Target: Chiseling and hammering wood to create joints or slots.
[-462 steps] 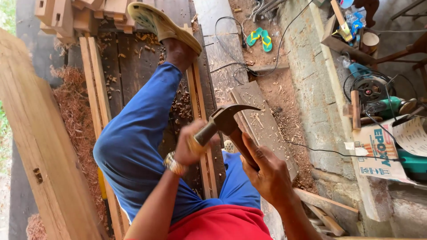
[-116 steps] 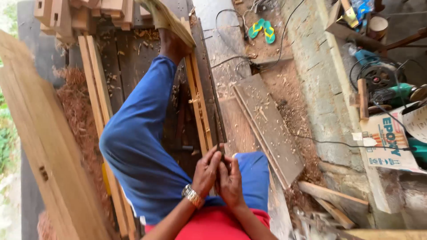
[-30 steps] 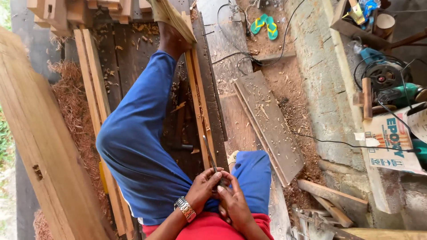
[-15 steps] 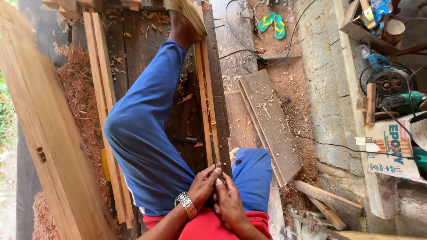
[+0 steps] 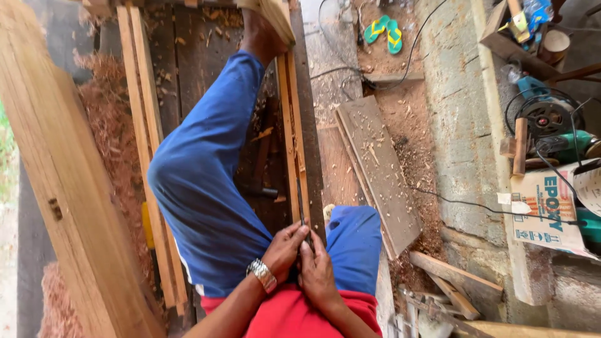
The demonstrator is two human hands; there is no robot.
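My left hand (image 5: 285,249), with a metal wristwatch (image 5: 261,274) on it, and my right hand (image 5: 318,275) are pressed together over my lap. Both close on the near end of a thin dark metal rod (image 5: 299,199), which runs away from me along a narrow wooden strip (image 5: 289,125). My leg in blue trousers (image 5: 206,175) stretches forward, its foot (image 5: 260,37) resting against timber at the top. I cannot tell what kind of tool the rod is.
A broad wooden plank (image 5: 62,188) leans at the left beside wood shavings (image 5: 106,131). A dusty board (image 5: 379,163) lies on the floor. Green flip-flops (image 5: 385,31), a cable (image 5: 476,203), power tools (image 5: 551,119) and a cardboard box (image 5: 551,206) are at the right.
The hammer I held in the oldest frame is gone from my hands. Both hands have stayed together on the thin rod over the last second; the view shifted slightly.
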